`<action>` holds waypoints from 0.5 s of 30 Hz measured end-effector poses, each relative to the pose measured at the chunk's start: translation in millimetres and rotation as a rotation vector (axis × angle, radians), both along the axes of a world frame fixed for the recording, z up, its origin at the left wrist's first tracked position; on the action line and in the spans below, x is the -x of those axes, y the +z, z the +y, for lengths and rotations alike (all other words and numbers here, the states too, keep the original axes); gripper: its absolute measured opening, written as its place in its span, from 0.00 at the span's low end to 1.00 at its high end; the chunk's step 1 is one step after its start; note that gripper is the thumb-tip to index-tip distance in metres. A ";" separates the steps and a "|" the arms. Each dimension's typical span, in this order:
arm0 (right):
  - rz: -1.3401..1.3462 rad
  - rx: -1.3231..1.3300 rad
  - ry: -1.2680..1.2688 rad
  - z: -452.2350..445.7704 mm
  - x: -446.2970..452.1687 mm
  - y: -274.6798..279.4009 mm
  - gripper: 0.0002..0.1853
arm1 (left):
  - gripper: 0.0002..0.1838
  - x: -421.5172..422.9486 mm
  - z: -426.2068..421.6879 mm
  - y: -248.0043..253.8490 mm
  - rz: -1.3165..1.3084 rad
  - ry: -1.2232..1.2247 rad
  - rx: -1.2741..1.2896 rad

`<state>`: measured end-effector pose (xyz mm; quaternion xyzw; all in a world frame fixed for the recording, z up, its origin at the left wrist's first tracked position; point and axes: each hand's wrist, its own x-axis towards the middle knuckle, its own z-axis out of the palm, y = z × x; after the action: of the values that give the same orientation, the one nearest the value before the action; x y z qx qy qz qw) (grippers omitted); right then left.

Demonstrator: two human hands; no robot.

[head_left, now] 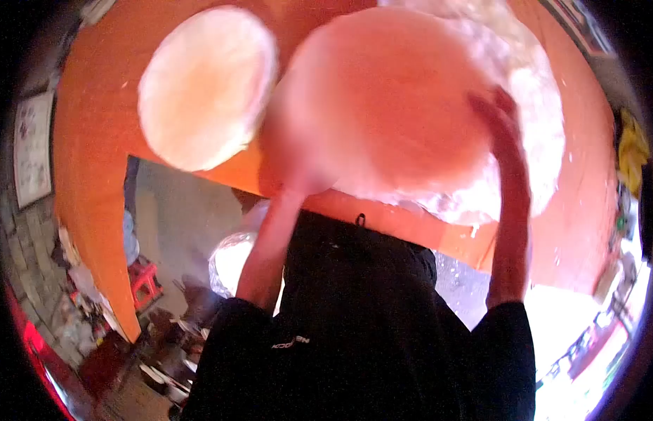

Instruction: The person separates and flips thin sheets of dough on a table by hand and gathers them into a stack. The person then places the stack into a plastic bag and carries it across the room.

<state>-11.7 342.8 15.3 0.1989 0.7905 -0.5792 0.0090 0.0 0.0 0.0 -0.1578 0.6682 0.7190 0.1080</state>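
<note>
A large round, flat pinkish sheet or disc (404, 98), its exact kind unclear, is in front of me over the orange tabletop. Its left side is smeared by motion. Whitish material, perhaps dough or flour, shows along its right and lower edges (544, 133). My left hand (305, 168) is at the disc's lower left edge, too blurred to make out its fingers. At the right edge my right hand (500, 119) reaches over the rim with thumb and fingers apart. A smaller pale round piece (207, 88) lies to the left.
The orange table (88, 147) has a cut-out corner at the lower left. A red stool (145, 282) and a shiny round vessel (232, 259) stand below it. Boxes and clutter lie at the lower left. Something yellow (632, 151) hangs at the far right.
</note>
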 end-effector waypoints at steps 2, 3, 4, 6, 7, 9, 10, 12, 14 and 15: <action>0.068 -0.033 0.020 8.8 -0.4 23.9 0.12 | 0.31 -6.9 9.0 20.2 -0.062 0.011 0.133; 0.153 -0.129 0.033 2.7 32.4 63.5 0.11 | 0.29 22.7 14.5 6.7 0.027 0.062 -0.141; 0.152 -0.074 0.035 1.3 38.2 76.0 0.11 | 0.27 22.6 8.6 17.1 0.063 0.098 -0.255; 0.174 -0.073 -0.030 -27.3 57.1 107.5 0.13 | 0.25 36.7 -33.0 22.8 0.025 0.107 -0.266; 0.183 -0.166 -0.091 -50.2 66.8 131.1 0.14 | 0.24 43.5 -48.4 22.5 -0.015 0.102 -0.330; 0.191 -0.096 -0.027 -78.0 90.9 148.6 0.15 | 0.14 63.4 -73.3 62.4 0.037 0.159 -0.301; 0.186 -0.028 0.025 -90.9 101.5 152.9 0.15 | 0.12 67.4 -93.1 70.2 0.089 0.186 -0.338; 0.294 0.002 0.109 -124.0 119.0 135.4 0.17 | 0.15 80.5 -143.2 81.8 0.114 0.260 -0.159; 0.432 -0.035 0.166 -162.0 133.9 102.0 0.18 | 0.19 94.2 -187.9 87.4 0.128 0.356 -0.244; 0.402 0.006 0.188 -183.8 142.0 87.4 0.17 | 0.22 99.0 -210.6 85.9 0.163 0.364 -0.240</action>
<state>-153.7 158.9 102.7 0.0046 0.7898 -0.6060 -0.0943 -99.0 -210.6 85.9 -0.2031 0.5449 0.8113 -0.0601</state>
